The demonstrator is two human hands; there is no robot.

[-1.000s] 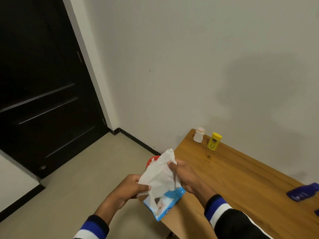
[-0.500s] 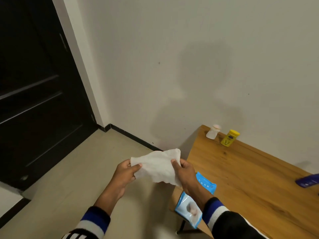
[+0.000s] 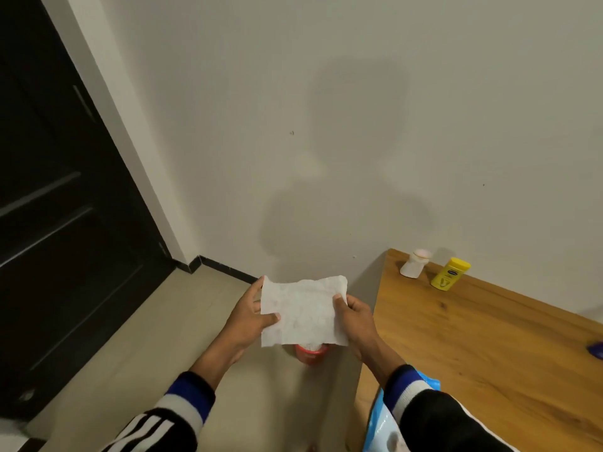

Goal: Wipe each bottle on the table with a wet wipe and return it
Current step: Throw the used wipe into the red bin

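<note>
Head camera, looking forward and down past my two sleeved forearms; I hold a white wet wipe (image 3: 303,313) spread open and nearly flat in front of me, over the floor just left of the table's near corner; my left hand (image 3: 249,316) pinches the wipe's left edge, thumb on the front face and fingers behind; my right hand (image 3: 354,316) pinches the right edge the same way; both hands are closed on the sheet and nothing else.

To my right stands a wooden table (image 3: 489,353) against a pale wall; at its far corner a small white bottle (image 3: 414,263) stands upright, and just beside it a yellow bottle (image 3: 449,274) with a yellow cap, leaning slightly in this wide view; at the right edge of the frame a dark blue object (image 3: 595,350) shows only in part, and I cannot tell what it is; the blue and white wipes packet (image 3: 385,429) lies at the table's near edge, partly hidden by my right sleeve; below the wipe a red, round object (image 3: 310,353) peeks out, seemingly on the floor.

I judge the wipe limp, thin and damp; it will sag and cling to itself, so gripping opposite edges keeps it open, and bunching it into one palm would suit the wiping; the two bottles look small, light and rigid, probably plastic; they could tip if nudged, and a wet surface may turn slippery; I would take each around its body, below the cap, with one hand while the other wipes.
</note>
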